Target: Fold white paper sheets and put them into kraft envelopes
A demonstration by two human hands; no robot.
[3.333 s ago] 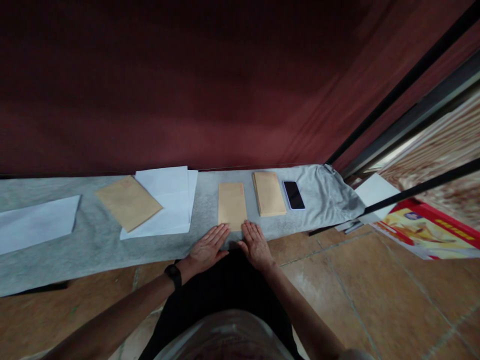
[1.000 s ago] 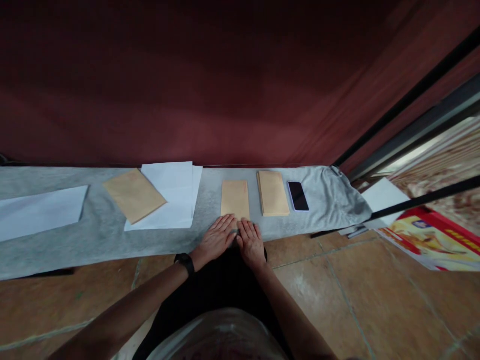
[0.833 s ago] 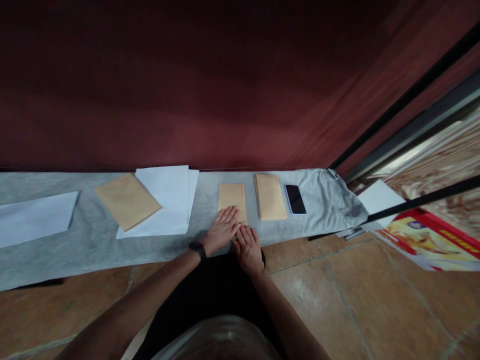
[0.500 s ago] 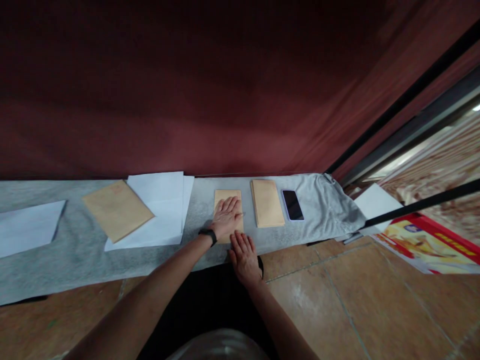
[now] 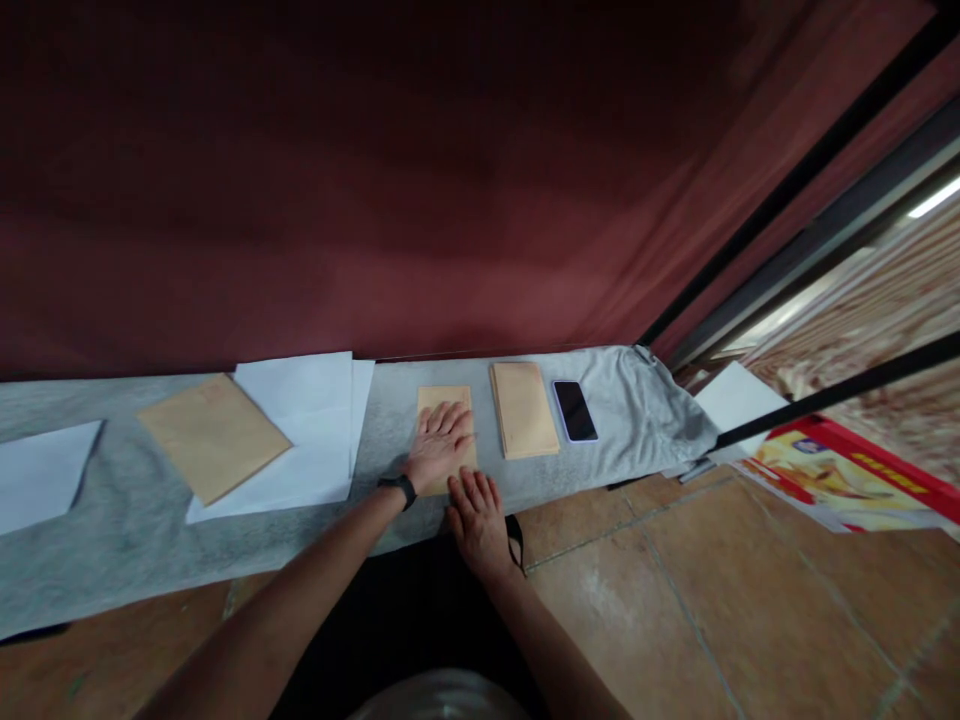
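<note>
A brown paper envelope (image 5: 444, 394) lies flat on the grey cloth in front of me. My left hand (image 5: 441, 443), with a black band on its wrist, rests palm down on it, fingers stretched out, and covers much of its middle. Beside its near right corner, my right hand (image 5: 478, 520) lies palm down with the fingers extended; the fingertips touch or nearly touch the envelope's near edge. Neither hand is gripping anything. To the right lies a stack of brown envelopes (image 5: 525, 410).
A phone (image 5: 576, 411) lies right of the stack. On the left, another brown envelope (image 5: 214, 438) overlaps white paper sheets (image 5: 300, 400), with more white paper (image 5: 45, 475) farther left. Grey cloth (image 5: 397, 400) covers the narrow surface. A colourful box (image 5: 847, 475) stands beyond black bars.
The view has shifted slightly, so things on the cloth appear a little farther left. Both hands keep about the same places at the envelope; the left fingers look slightly more spread.
</note>
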